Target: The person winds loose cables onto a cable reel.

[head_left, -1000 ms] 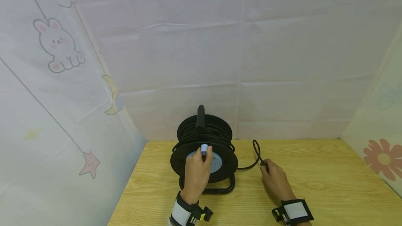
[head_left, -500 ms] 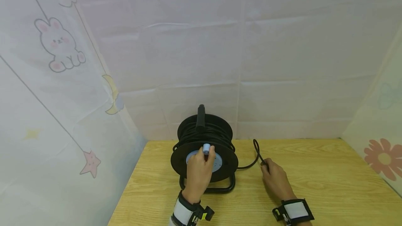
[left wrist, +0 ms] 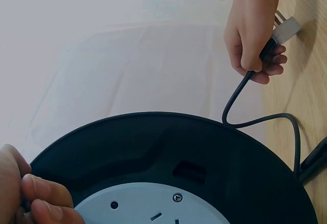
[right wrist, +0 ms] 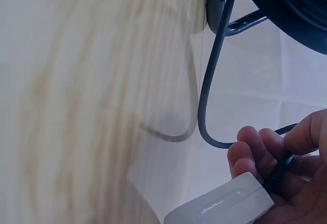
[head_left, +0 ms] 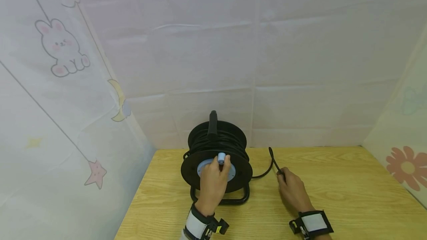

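A black cable reel stands on the table, black cable wound round its drum and a light blue socket face at its front. My left hand pinches the light blue crank knob on that face, covering part of the sockets. To the right, my right hand grips the cable's loose end just behind a pale plug, fingers curled round it. Metal prongs stick out of the plug in the left wrist view. Between reel and right hand, the cable rises in a narrow bend.
The reel stands on a black tube frame with a black carrying handle on top. Under it is a wood-grain table. Pale printed sheets hang close behind and at both sides.
My left hand and the crank knob have shifted slightly to the right across the reel's face. The cable's bend beside my right hand has narrowed; that hand has stayed nearly still.
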{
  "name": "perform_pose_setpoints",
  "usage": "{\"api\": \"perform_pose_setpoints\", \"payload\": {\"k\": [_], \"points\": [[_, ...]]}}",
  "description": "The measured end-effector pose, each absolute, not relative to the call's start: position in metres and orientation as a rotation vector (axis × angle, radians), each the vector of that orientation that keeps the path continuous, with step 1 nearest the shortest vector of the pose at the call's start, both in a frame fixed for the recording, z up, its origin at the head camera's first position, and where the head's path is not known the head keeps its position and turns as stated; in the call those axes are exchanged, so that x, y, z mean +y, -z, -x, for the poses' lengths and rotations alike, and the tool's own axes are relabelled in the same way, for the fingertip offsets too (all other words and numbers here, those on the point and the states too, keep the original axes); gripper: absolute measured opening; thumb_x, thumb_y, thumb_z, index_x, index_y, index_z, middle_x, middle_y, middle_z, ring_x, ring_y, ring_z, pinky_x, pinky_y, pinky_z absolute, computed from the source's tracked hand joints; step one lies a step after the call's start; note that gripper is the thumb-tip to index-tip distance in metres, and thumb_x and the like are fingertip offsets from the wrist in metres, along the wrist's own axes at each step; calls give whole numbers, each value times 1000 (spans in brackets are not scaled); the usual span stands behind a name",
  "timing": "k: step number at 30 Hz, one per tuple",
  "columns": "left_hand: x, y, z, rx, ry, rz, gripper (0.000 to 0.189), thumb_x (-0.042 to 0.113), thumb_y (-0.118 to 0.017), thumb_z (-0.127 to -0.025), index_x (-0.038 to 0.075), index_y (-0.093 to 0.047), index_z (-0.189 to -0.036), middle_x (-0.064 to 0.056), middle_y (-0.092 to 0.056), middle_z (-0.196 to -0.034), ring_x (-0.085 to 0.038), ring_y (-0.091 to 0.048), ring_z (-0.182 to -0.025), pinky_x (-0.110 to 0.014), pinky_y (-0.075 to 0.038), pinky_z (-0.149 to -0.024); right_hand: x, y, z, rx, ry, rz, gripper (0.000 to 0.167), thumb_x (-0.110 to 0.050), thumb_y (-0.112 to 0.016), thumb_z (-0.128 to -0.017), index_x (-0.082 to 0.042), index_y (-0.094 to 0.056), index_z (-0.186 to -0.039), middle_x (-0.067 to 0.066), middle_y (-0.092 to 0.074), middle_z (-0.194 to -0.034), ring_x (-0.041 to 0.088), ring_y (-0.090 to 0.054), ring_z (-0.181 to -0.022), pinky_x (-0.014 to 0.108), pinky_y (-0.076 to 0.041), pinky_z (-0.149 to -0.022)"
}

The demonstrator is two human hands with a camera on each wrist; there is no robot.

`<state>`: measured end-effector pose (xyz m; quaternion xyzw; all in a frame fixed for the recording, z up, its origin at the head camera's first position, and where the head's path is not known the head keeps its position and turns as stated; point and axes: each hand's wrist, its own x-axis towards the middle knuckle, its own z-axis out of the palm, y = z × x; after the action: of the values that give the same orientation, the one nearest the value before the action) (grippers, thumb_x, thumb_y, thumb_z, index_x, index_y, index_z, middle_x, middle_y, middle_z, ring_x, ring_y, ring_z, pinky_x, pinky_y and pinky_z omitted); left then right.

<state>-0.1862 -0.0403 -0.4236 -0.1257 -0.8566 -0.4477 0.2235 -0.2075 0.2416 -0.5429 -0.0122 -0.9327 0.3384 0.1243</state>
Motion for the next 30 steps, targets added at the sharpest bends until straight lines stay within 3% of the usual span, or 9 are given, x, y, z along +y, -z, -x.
{"api": "perform_pose_setpoints", "payload": {"k": [30], "points": [[-27, 431, 186, -2344, 1194, 372, 45, 35, -57, -110, 14, -48, -71, 12, -33, -60, 1, -31, -50, -20, -27, -48, 243, 544, 207, -2708, -978, 18, 24, -10, -48, -111, 6, -64, -118, 9, -65, -89, 17, -54, -73, 27, -42, -61]]}}
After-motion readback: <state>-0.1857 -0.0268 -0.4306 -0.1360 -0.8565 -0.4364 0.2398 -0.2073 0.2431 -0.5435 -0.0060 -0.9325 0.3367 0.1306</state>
